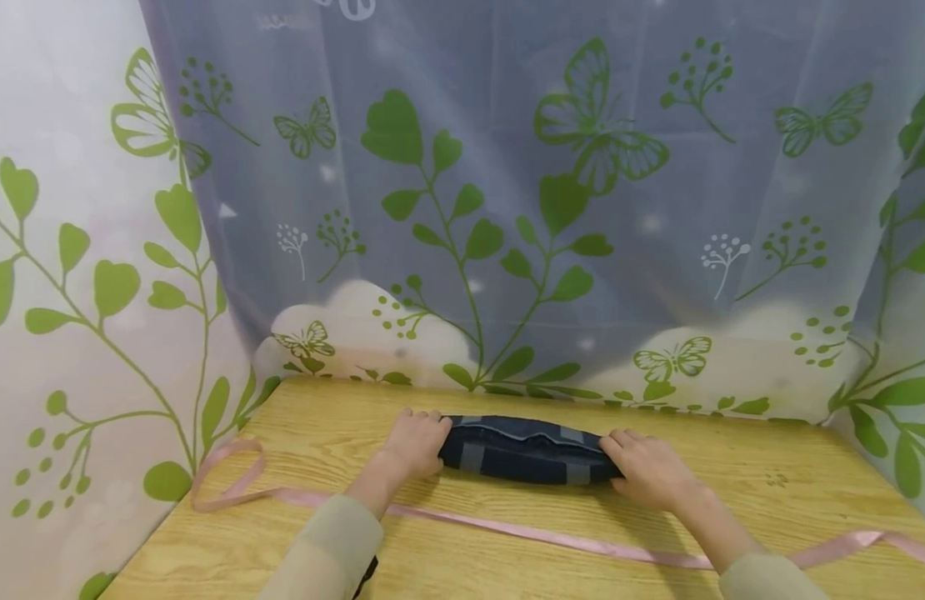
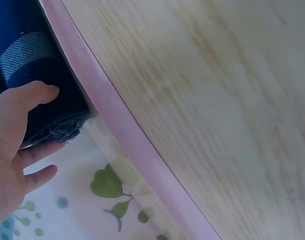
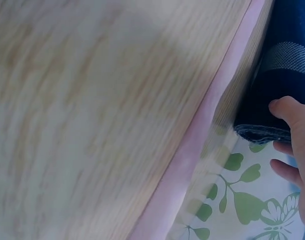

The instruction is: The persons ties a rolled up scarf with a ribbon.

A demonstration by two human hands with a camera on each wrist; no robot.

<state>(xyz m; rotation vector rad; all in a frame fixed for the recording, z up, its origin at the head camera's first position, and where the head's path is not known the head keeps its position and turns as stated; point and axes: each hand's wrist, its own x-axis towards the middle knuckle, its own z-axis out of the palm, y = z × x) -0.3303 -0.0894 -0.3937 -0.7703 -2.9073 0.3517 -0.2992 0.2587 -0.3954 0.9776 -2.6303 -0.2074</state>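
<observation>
Cloth roll [image 1: 507, 468]: one, dark blue with grey bands, lying crosswise toward the far side of the wooden table [image 1: 432, 571], a long fold gaping along its face; whether it rests on the wood or hangs just above, I cannot tell.
Left hand [image 1: 416, 443]: pinching the roll's left end, thumb across the cloth, fingers on the other side.
Right hand [image 1: 650, 468]: the same hold at the right end; both grips narrow, closed on fabric.
Handling: probably light, soft and limp, hardly fragile; likely to sag in the middle or uncoil if one end slips.
Where to hold: both ends, all layers caught together; the left one looks frayed.
Pink ribbon [image 1: 522, 533]: running left to right on the near side of the roll, looped at far left; could snag if the roll is dragged nearer.
Edges: patterned hanging cloth [image 1: 657, 250] bounds the far side, close behind; more room on the near side.
</observation>
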